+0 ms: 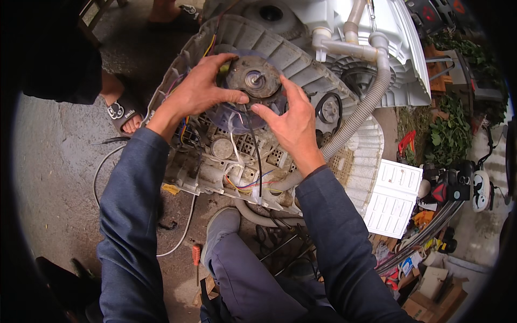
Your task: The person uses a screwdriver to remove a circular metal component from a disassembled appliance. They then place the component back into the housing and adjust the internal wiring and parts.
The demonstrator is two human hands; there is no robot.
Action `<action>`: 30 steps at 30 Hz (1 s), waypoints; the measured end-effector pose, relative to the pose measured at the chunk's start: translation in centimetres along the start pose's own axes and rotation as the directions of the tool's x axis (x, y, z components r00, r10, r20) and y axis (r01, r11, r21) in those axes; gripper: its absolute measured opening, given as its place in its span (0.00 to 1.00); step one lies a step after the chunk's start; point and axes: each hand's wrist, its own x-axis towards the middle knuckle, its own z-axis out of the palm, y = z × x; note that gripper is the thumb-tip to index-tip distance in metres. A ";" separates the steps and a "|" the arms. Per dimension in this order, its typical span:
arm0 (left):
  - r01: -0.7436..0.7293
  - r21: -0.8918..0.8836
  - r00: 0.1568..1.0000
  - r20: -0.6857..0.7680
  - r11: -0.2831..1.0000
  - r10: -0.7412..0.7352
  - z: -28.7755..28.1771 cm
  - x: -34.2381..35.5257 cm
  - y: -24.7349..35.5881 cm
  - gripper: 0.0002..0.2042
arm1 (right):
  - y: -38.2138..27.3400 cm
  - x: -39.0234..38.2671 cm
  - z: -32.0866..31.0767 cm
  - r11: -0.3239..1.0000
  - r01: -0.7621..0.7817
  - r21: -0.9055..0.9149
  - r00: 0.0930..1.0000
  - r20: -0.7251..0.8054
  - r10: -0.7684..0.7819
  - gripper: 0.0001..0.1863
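Both of my hands grip a dirty round electric motor (pixel 243 69) with a short shaft standing up from its middle. My left hand (pixel 200 90) curves round its left side, thumb at the near edge. My right hand (pixel 295 125) closes on the right side, its thumb also near the front edge. Under the motor is the grimy plastic washing machine base (pixel 323 79), with ribbed walls and a slotted floor. White and black wires (pixel 257 153) hang from beneath the motor. What supports the motor underneath is hidden.
A grey corrugated hose (pixel 355 129) bends past my right hand. Right of the base lies a white slotted panel (pixel 393 185). Near my shoe (pixel 223 231) is a red-handled screwdriver (pixel 196 255). Another person's sandalled foot (pixel 126 114) is at the left. Clutter fills the right side.
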 end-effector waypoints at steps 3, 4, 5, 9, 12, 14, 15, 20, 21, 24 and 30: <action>-0.009 0.014 1.000 -0.002 1.000 0.009 0.0 0.0 0.1 0.52 | 0.2 0.1 0.2 1.000 -0.008 0.016 1.000 -0.018 0.008 0.41; -0.013 0.020 1.000 -0.004 1.000 0.013 0.0 0.0 0.1 0.52 | 0.3 0.1 0.3 1.000 -0.010 0.022 1.000 -0.026 0.011 0.40; -0.017 0.026 1.000 -0.005 1.000 0.017 0.0 0.0 0.1 0.51 | 0.3 0.2 0.3 1.000 -0.007 0.014 1.000 -0.027 0.007 0.39; -0.029 0.037 1.000 -0.005 0.999 0.029 0.0 -0.1 -0.1 0.52 | 0.4 0.3 0.0 1.000 0.007 0.012 0.999 -0.032 -0.007 0.32; -0.035 0.026 0.999 -0.007 0.999 0.036 0.0 0.0 -0.1 0.52 | 0.5 0.8 -0.6 0.998 0.008 0.059 1.000 -0.020 -0.007 0.28; -0.028 0.030 1.000 -0.008 0.999 0.028 0.1 -0.1 0.0 0.52 | 0.7 1.0 -0.8 0.997 0.012 0.072 1.000 -0.014 -0.011 0.26; -0.028 0.029 1.000 -0.007 0.999 0.029 0.1 -0.1 0.0 0.52 | 0.8 1.0 -0.7 0.998 0.017 0.064 1.000 -0.016 -0.016 0.26; -0.039 0.027 0.999 -0.012 0.999 0.040 0.2 0.0 -0.2 0.52 | 0.8 0.9 -0.6 0.998 -0.001 0.070 1.000 -0.019 0.003 0.25; -0.039 0.028 0.999 -0.012 0.999 0.039 0.2 0.0 -0.2 0.52 | 0.8 1.0 -0.6 0.997 -0.002 0.074 1.000 -0.020 0.003 0.25; -0.020 0.030 1.000 0.004 0.999 0.019 0.2 0.0 -0.4 0.52 | 0.8 0.9 -0.5 0.997 -0.004 0.079 1.000 -0.018 0.005 0.26; 0.006 0.026 1.000 0.029 1.000 -0.007 0.1 0.0 -0.6 0.52 | 0.5 1.0 -0.8 0.996 -0.022 0.086 1.000 -0.001 0.022 0.27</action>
